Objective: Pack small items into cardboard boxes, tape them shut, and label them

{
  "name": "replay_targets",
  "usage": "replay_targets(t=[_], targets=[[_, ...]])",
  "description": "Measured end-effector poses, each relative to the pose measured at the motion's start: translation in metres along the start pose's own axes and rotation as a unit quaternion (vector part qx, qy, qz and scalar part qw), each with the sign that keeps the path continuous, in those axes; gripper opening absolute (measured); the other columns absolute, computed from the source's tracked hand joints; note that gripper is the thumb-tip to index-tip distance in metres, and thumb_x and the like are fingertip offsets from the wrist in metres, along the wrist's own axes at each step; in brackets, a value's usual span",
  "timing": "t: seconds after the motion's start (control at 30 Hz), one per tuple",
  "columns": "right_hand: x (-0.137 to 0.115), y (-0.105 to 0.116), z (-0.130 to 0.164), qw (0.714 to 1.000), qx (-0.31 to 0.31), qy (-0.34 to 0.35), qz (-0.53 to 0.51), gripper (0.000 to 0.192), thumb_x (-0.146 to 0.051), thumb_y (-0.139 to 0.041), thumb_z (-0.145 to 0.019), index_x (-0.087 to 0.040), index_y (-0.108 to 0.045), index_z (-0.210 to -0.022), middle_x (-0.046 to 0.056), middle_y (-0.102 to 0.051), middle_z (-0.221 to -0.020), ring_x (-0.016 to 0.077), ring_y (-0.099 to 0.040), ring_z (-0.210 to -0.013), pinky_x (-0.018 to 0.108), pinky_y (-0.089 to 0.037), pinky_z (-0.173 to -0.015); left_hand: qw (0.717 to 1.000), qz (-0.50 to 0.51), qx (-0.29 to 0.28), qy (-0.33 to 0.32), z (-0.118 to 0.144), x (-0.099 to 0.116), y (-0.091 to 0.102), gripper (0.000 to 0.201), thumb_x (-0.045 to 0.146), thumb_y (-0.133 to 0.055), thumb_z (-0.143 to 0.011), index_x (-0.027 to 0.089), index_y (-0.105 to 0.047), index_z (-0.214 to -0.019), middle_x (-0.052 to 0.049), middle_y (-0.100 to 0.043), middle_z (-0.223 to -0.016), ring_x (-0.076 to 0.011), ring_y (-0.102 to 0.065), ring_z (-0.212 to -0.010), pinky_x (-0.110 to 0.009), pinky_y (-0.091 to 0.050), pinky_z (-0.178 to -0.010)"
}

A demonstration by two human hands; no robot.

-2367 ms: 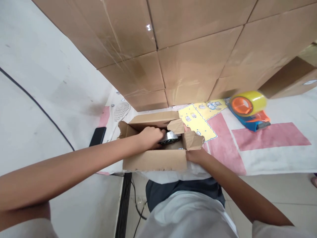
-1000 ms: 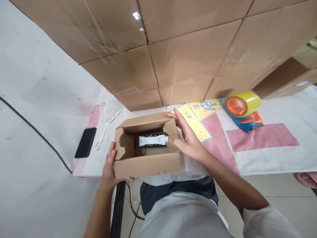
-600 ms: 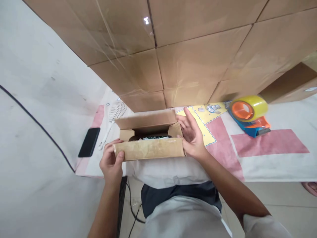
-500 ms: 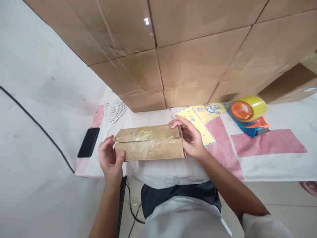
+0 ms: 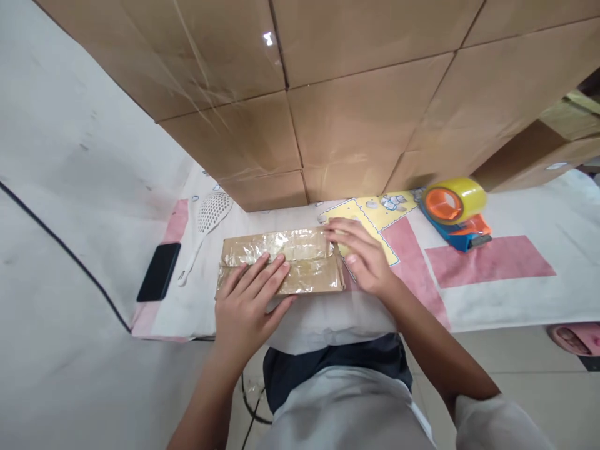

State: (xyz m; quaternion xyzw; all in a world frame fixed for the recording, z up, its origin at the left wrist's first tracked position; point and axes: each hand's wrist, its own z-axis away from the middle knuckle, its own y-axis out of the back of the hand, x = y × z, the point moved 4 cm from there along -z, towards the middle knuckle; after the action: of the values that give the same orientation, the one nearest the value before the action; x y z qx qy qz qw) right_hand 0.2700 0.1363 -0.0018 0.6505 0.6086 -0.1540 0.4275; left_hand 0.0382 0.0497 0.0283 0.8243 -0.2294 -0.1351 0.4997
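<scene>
hands flat on the shut carton, tape gun off at two o'clock

carton (image 5: pixel 281 261) lies at the near edge of the table (image 5: pixel 492 300), flaps folded down, its top wrinkled with old clear tape that catches the light. its long axis runs nine o'clock to three o'clock across the person's front, and the seam between the two flaps runs the same way along the middle of the top.

left hand (image 5: pixel 248 306) rests on the near flap toward the nine o'clock half, palm down, fingers (image 5: pixel 262 275) spread and stretched toward twelve o'clock so the tips reach about to the seam. it grips nothing; it only presses flat. right hand (image 5: pixel 363 259) sits at the three o'clock end, fingers extended and lying across the far flap's corner, the heel of the hand off the carton's edge over the yellow printed patch of the table cover. it too is open and holds nothing.

tape dispenser (image 5: pixel 454 209), blue body with an orange hub and a yellowish roll, stands well apart from the carton at about two o'clock, on the right hand's side; the right hand is plainly the nearer of the two.

toward ten o'clock lie a white slotted spoon (image 5: pixel 209 222) and, beyond it, a black phone (image 5: pixel 158 281). a wall of stacked boxes (image 5: pixel 356 106) stands just behind the carton at twelve o'clock.
</scene>
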Motion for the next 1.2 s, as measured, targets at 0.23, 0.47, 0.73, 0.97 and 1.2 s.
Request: replay_targets(t=[0.23, 0.47, 0.73, 0.97, 1.2], targets=[[0.074, 0.085, 0.007, 0.901, 0.017, -0.407, 0.151, 0.041, -0.040, -0.060, -0.090, -0.015, -0.068, -0.122, 0.017, -0.073, -0.116, 0.0335, -0.069, -0.107, 0.051, -0.053, -0.095, 1.000, 0.010, -0.013, 0.021, -0.004, -0.008, -0.001, 0.053, 0.035, -0.069, -0.090, 0.028, -0.058, -0.142, -0.004, -0.069, -0.138, -0.0304, -0.063, -0.131, -0.047, -0.033, -0.118], [0.082, 0.078, 0.017, 0.916, 0.045, -0.383, 0.110, 0.030, -0.032, -0.061, -0.088, -0.015, -0.070, -0.111, 0.013, -0.076, -0.100, 0.0272, -0.071, -0.092, 0.043, -0.055, -0.087, 0.999, 0.007, -0.007, 0.050, -0.019, -0.008, -0.002, 0.046, 0.037, -0.065, -0.092, 0.029, -0.060, -0.137, -0.003, -0.071, -0.134, -0.0308, -0.065, -0.128, -0.049, -0.030, -0.121], [0.062, 0.201, 0.018, 0.862, 0.294, -0.294, 0.290, 0.044, -0.026, -0.071, -0.087, -0.014, -0.062, -0.128, 0.021, -0.064, -0.133, 0.0329, -0.061, -0.122, 0.049, -0.049, -0.104, 1.000, -0.013, 0.006, 0.018, -0.005, -0.007, -0.007, 0.060, 0.032, -0.069, -0.090, 0.028, -0.054, -0.147, -0.004, -0.067, -0.140, -0.0321, -0.064, -0.128, -0.048, -0.033, -0.120], [0.111, 0.205, 0.028, 0.857, -0.022, -0.505, -0.097, 0.030, -0.040, -0.078, -0.082, -0.011, -0.077, -0.089, 0.014, -0.078, -0.082, 0.0183, -0.072, -0.066, 0.030, -0.055, -0.059, 0.999, -0.007, 0.035, 0.010, -0.006, -0.010, -0.004, 0.069, 0.028, -0.075, -0.085, 0.026, -0.052, -0.150, -0.009, -0.069, -0.137, -0.0333, -0.065, -0.128, -0.051, -0.035, -0.121], [0.091, 0.148, 0.017, 0.909, 0.072, -0.377, -0.160, 0.055, -0.076, -0.074, -0.068, -0.022, -0.071, -0.076, 0.010, -0.075, -0.074, 0.0289, -0.071, -0.068, 0.049, -0.063, -0.069, 0.947, 0.270, 0.152, -0.083, -0.013, 0.068, -0.009, 0.053, 0.012, -0.065, -0.085, 0.030, -0.062, -0.135, -0.004, -0.077, -0.089, -0.0217, -0.075, -0.083, -0.036, -0.060, -0.079]])
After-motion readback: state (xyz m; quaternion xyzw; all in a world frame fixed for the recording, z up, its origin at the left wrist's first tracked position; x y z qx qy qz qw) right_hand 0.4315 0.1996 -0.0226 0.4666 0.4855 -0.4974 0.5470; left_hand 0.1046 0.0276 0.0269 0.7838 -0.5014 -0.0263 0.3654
